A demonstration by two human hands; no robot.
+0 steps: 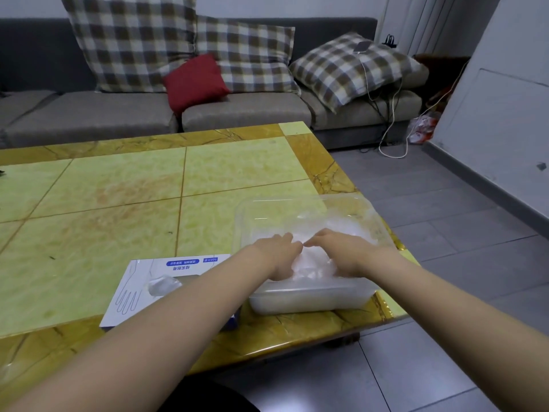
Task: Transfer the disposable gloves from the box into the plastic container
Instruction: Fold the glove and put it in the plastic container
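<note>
A clear plastic container (312, 298) stands at the table's near right corner, filled with a white mass of thin disposable gloves (315, 263). Both hands are inside it, palms down on the gloves. My left hand (277, 252) and my right hand (338, 251) lie side by side, fingers fairly straight, fingertips nearly meeting at the middle. The white glove box (139, 288) lies flat to the left of the container, partly under my left forearm. A bit of clear glove (163, 285) sticks out of its opening.
The container's clear lid or back wall (297, 209) rises behind the hands. The yellow-green tiled table (118, 203) stretches left and back; its right edge is just beside the container. A grey sofa (237, 111) with checked cushions stands behind. Cables lie on the floor at right.
</note>
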